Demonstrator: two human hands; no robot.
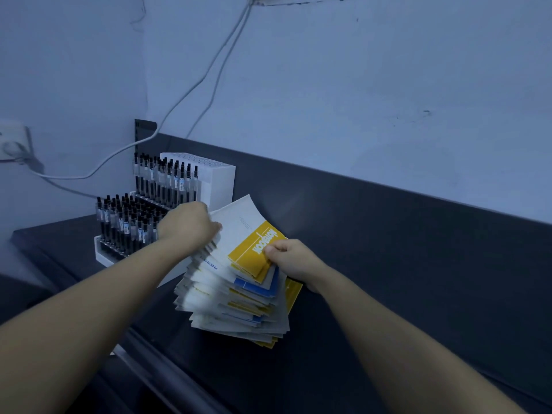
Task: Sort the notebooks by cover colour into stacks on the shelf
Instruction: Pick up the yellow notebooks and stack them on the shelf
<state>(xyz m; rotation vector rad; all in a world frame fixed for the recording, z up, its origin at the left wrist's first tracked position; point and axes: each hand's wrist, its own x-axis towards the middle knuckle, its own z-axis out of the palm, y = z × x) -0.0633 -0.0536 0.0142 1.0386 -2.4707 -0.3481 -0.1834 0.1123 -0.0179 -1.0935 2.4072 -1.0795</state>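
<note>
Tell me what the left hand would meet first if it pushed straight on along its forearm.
The left hand grips the lifted grey notebook; pushing on, it would drive that toward the shelf's dark back panel, probably just clearing the white pen stand. Depth is unclear.

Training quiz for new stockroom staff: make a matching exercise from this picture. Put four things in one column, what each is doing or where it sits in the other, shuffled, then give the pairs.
Column one
1. left hand
2. right hand
3. pen rack
4. white cable

Column two
A. runs down the wall
B. pinches the yellow corner of the top notebook
C. stands on the shelf, left of the notebook pile
D. grips the grey edge of the top notebook

Pairs: 1-D, 2-B, 3-C, 4-A
</note>
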